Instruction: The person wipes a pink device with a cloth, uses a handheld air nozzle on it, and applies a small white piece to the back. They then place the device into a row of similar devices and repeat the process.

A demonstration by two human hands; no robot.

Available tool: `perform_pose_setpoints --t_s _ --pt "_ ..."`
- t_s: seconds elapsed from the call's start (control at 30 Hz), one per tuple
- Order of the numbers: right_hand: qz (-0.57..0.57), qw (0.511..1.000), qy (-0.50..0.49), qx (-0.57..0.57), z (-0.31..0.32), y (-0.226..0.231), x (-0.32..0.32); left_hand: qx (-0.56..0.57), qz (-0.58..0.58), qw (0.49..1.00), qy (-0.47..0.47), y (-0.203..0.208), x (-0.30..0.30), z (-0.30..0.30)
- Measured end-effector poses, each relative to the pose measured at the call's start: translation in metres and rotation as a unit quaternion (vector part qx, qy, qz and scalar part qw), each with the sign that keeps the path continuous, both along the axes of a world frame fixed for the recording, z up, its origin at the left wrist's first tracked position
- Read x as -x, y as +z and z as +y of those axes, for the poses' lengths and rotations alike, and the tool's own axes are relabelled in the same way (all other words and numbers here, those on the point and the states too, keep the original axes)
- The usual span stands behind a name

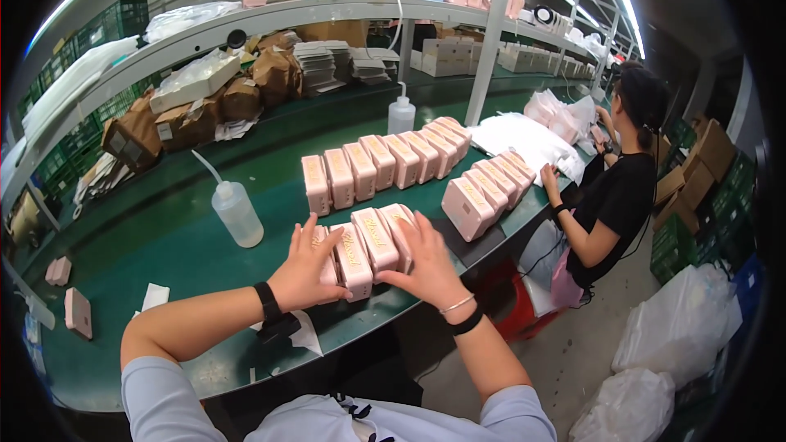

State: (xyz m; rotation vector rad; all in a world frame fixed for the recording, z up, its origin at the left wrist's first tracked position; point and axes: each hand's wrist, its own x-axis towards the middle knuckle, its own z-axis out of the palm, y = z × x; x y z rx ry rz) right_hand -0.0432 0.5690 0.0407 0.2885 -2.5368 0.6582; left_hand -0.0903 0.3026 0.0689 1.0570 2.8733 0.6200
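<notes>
A short row of pink box-shaped cases [354,260] with gold script on their upper faces stands near the table's front edge. My left hand [307,268] grips the left end of this row, fingers spread over the far side and thumb on the near side. At the other end my right hand [427,266] presses in, with its thumb along the near edge. The end cases are partly hidden by my fingers. Just beyond stands a longer row of similar pink cases [360,168], and a third group of pink cases [483,192] sits to the right.
A squeeze bottle [237,214] stands left on the green table [188,258]; another bottle [401,117] is farther back. Loose pink pieces [79,313] lie far left. A co-worker [614,188] sits at right beside white sheeting [524,141]. A shelf [327,10] crosses above the table.
</notes>
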Motion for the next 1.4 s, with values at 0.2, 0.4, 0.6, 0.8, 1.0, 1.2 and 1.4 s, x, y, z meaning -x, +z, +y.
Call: perform_pose_setpoints --t_s 0.2,0.4,0.6,0.8,1.0,1.2,1.4 --pt "0.044 0.997 0.066 0.024 -0.003 -0.009 0.029 -0.030 0.027 0.999 -0.001 -0.005 0.002 0.010" --pt "0.060 0.997 0.034 0.017 0.023 -0.007 0.036 -0.066 0.016 0.997 0.020 -0.019 0.010 0.049" --pt "0.050 0.999 -0.016 0.005 0.061 -0.001 0.040 -0.091 0.005 0.995 0.031 -0.024 0.021 0.094" --pt "0.153 0.984 -0.078 0.045 0.069 0.000 0.030 -0.174 -0.005 0.984 0.034 -0.032 0.035 0.099" --pt "0.236 0.778 -0.256 0.523 0.181 -0.072 0.067 -0.264 0.009 0.964 0.017 -0.027 0.018 0.096" --pt "0.156 0.721 -0.296 0.607 0.272 -0.069 0.122 -0.018 0.226 0.963 -0.143 -0.005 0.005 0.109" --pt "0.086 0.734 -0.161 0.654 0.289 -0.065 0.160 0.220 0.373 0.870 -0.235 -0.014 0.010 0.126"
